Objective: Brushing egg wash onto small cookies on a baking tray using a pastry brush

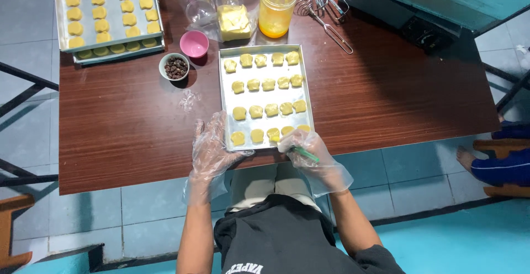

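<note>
Right hand (309, 149) (clear plastic glove) pinches a thin green brush (305, 154) over the front-row pale yellow cookies (273, 134), left hand (212, 147) spread flat steadying the rectangular metal tray (226, 94), so I'd go light, even strokes.

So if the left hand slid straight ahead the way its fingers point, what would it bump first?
Probably the little crumpled plastic scrap on the table, past the left hand; farther along sits the small bowl of dark bits. The tray stays beside it.
</note>
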